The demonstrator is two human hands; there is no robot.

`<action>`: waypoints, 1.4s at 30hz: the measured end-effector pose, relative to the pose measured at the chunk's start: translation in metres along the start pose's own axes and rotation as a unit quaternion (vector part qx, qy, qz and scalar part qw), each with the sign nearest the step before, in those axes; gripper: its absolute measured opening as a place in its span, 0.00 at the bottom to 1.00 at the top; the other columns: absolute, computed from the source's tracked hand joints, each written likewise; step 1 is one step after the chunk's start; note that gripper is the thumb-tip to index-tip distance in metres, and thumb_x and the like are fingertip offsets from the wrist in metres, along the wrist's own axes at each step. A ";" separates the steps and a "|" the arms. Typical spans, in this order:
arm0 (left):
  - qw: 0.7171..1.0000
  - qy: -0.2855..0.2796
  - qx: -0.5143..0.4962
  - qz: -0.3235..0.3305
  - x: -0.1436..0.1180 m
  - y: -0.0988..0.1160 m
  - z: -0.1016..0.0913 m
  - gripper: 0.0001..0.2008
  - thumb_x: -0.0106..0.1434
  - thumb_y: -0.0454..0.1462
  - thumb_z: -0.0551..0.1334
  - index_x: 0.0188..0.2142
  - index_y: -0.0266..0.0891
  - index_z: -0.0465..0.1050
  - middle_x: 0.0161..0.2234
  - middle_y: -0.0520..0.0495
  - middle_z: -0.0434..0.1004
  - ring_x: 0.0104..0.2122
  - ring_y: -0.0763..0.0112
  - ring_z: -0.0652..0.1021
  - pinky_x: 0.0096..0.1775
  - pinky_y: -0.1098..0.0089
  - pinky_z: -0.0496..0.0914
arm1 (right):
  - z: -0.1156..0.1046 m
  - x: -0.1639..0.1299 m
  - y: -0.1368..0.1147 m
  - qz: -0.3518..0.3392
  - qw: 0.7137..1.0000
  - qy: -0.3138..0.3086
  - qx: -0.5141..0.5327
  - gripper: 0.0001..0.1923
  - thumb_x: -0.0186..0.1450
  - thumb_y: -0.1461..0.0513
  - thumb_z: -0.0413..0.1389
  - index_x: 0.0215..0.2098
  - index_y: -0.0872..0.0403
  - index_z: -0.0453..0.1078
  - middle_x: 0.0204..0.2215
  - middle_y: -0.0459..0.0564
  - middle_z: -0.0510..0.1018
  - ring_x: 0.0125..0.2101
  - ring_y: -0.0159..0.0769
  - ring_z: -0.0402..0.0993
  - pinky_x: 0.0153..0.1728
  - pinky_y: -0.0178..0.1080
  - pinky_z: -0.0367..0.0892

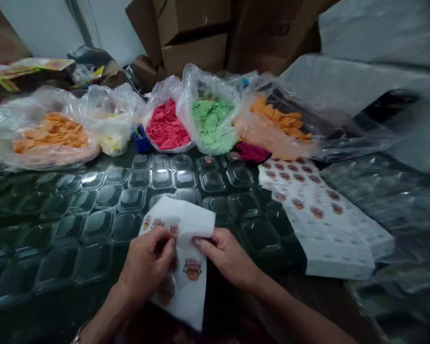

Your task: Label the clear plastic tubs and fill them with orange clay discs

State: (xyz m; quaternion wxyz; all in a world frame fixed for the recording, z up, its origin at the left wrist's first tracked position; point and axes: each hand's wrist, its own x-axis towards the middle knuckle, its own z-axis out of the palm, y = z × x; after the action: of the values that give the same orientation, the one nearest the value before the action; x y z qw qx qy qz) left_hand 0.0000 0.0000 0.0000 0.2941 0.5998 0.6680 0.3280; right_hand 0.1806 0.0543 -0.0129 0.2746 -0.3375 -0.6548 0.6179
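Your forearms come in from the bottom edge, angled inward so both hands meet low in the centre of the frame. Your left hand (148,263) is curled, fingertips pinched on the sticker sheet (184,258); your right hand (227,255) lies flatter, thumb and fingers pressed to the sheet's right edge. That sheet is white, bent over at the top, printed with small red-and-orange round labels, and hangs just above the counter (39,315). Beyond your hands, rows of clear plastic containers (139,191) cover the counter. To the right lies a stack of sticker sheets (318,215). Farthest back stand open bags of orange (50,131), red (166,126) and green pieces (213,122).
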 end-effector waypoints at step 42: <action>0.989 -0.118 -0.081 0.045 0.106 0.022 -0.061 0.10 0.59 0.44 0.62 0.30 0.40 0.74 0.29 0.50 0.75 0.31 0.70 0.72 0.34 0.71 0.66 | -0.015 0.002 -0.006 0.011 0.984 -0.014 0.175 0.08 0.58 0.60 0.61 0.30 0.58 0.77 0.23 0.44 0.71 0.21 0.26 0.63 0.20 0.28 0.59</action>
State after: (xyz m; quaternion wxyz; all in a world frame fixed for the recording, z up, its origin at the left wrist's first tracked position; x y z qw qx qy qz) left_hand -0.0464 0.1015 0.0548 0.4033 0.6379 0.5722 0.3209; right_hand 0.1903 0.0656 -0.0057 0.3136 -0.2826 -0.5366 0.7306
